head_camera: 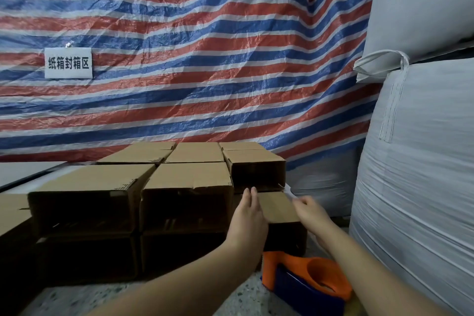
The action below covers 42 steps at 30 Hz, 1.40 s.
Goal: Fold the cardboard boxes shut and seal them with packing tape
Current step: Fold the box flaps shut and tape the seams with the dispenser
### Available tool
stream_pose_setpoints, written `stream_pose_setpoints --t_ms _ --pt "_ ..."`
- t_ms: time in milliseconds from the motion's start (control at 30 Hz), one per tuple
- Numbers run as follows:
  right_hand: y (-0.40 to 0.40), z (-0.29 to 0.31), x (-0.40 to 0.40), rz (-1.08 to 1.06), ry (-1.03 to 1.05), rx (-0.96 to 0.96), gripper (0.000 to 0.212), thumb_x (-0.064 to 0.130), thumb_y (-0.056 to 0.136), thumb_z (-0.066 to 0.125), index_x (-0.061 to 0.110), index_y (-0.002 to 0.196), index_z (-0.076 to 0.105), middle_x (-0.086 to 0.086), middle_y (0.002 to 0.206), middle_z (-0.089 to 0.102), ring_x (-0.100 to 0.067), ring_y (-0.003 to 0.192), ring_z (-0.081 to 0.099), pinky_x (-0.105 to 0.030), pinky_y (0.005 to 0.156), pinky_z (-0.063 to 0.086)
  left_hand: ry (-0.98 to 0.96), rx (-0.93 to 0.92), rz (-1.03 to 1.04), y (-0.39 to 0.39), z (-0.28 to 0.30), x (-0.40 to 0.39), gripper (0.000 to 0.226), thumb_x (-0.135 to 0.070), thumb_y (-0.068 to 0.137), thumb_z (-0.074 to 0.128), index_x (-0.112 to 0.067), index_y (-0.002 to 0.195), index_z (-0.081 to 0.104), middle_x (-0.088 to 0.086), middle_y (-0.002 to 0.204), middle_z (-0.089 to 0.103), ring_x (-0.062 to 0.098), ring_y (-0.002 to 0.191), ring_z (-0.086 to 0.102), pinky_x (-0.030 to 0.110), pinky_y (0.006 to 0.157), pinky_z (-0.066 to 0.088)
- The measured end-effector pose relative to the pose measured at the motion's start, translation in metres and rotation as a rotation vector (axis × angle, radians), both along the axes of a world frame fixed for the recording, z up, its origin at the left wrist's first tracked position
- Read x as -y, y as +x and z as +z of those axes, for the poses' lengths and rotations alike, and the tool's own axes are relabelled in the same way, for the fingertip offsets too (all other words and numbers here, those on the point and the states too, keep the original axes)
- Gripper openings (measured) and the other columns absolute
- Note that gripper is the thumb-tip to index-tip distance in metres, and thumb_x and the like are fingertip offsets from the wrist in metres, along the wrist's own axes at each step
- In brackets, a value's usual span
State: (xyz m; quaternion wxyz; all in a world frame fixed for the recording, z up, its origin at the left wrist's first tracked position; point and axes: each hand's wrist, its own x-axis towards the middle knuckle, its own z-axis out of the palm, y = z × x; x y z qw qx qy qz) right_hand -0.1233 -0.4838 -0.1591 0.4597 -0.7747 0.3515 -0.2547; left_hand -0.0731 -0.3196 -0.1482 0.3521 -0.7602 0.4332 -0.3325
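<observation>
A low cardboard box (278,206) sits at the right end of a stack of brown boxes (187,187). My left hand (247,215) lies flat with straight fingers against the box's left side. My right hand (311,210) has its fingers curled at the box's far right top edge, where a strip of clear tape (289,191) shows; whether it pinches the tape is unclear. An orange and blue tape dispenser (305,281) rests on the floor below my arms, with no hand on it.
Large white woven bulk bags (420,161) stand close on the right. A red, white and blue striped tarp (179,59) with a white sign (68,63) hangs behind the boxes. Speckled floor (77,300) shows in front.
</observation>
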Motion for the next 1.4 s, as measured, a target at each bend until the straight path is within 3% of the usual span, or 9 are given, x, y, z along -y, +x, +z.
stream_pose_setpoints --t_ms 100,267,367,567,800,967,1200,1300,1400 --pt "-0.007 0.024 -0.024 -0.088 -0.109 0.178 0.031 0.031 0.104 0.048 0.013 0.128 0.055 -0.004 0.105 0.059 -0.012 0.083 0.053 -0.027 0.059 0.037 -0.193 -0.124 -0.094 -0.024 0.024 -0.026 0.063 -0.038 0.103 0.041 0.002 0.15 0.025 0.025 0.157 0.023 0.044 0.148 0.007 0.056 0.118 0.009" --pt "-0.023 0.079 -0.094 -0.088 -0.219 0.549 0.018 0.021 0.101 0.048 0.01 0.102 0.062 -0.012 0.099 0.064 -0.028 0.093 0.062 -0.039 0.075 0.052 -0.586 -0.208 -0.415 -0.047 0.064 -0.095 0.054 -0.037 0.097 0.047 -0.003 0.139 0.049 0.018 0.144 0.048 0.034 0.136 0.041 0.045 0.112 0.034" --pt "-0.028 0.104 -0.145 -0.005 -0.325 0.591 0.02 0.021 0.101 0.049 0.016 0.086 0.062 -0.002 0.083 0.063 -0.016 0.076 0.059 -0.029 0.062 0.046 -0.769 -0.181 -0.525 -0.041 0.074 -0.141 0.053 -0.036 0.093 0.054 -0.007 0.137 0.053 0.014 0.143 0.053 0.029 0.133 0.049 0.04 0.11 0.038" --pt "-0.018 0.12 -0.222 0.171 -0.459 0.555 0.015 0.026 0.102 0.051 0.026 0.087 0.057 0.004 0.09 0.062 -0.007 0.081 0.057 -0.02 0.063 0.042 -0.998 -0.211 -0.144 0.021 0.094 -0.249 0.064 -0.044 0.1 0.034 -0.009 0.154 0.022 0.013 0.16 0.024 0.029 0.146 0.023 0.042 0.119 0.018" --pt "0.01 0.113 -0.265 0.307 -0.625 0.47 0.021 0.029 0.102 0.051 0.017 0.115 0.06 0.005 0.11 0.058 -0.006 0.098 0.053 -0.019 0.08 0.041 -0.91 -0.421 0.422 0.096 0.076 -0.349 0.055 -0.046 0.097 0.04 -0.005 0.133 0.047 0.015 0.134 0.051 0.03 0.123 0.049 0.042 0.101 0.043" --pt "0.031 0.102 -0.291 0.406 -0.739 0.362 0.037 0.033 0.101 0.05 0.015 0.132 0.056 0.004 0.126 0.055 -0.007 0.102 0.047 -0.023 0.087 0.037 -0.722 -0.552 0.72 0.124 0.026 -0.374 0.065 -0.055 0.097 0.039 -0.007 0.143 0.039 0.017 0.147 0.041 0.033 0.136 0.038 0.045 0.111 0.033" --pt "0.044 0.092 -0.302 0.459 -0.782 0.322 0.04 0.031 0.099 0.052 0.014 0.135 0.054 0.001 0.137 0.053 -0.015 0.122 0.05 -0.024 0.096 0.038 -0.711 -0.452 0.693 0.125 0.0 -0.375 0.035 -0.024 0.095 0.044 -0.015 0.128 0.05 0.008 0.124 0.058 0.024 0.113 0.057 0.034 0.089 0.048" --pt "0.046 0.09 -0.304 0.466 -0.776 0.325 0.037 0.03 0.099 0.052 0.013 0.132 0.056 0.0 0.133 0.055 -0.016 0.119 0.052 -0.028 0.099 0.044 -0.726 -0.402 0.664 0.122 0.0 -0.377 0.025 -0.014 0.092 0.046 -0.016 0.116 0.056 0.003 0.109 0.063 0.022 0.1 0.063 0.03 0.072 0.049" --pt "0.046 0.086 -0.308 0.483 -0.773 0.324 0.035 0.03 0.1 0.051 0.012 0.129 0.057 -0.001 0.129 0.056 -0.015 0.113 0.053 -0.031 0.097 0.047 -0.762 -0.417 0.659 0.12 0.001 -0.376 0.023 -0.011 0.093 0.045 -0.016 0.112 0.057 0.003 0.105 0.064 0.024 0.098 0.064 0.031 0.072 0.051"
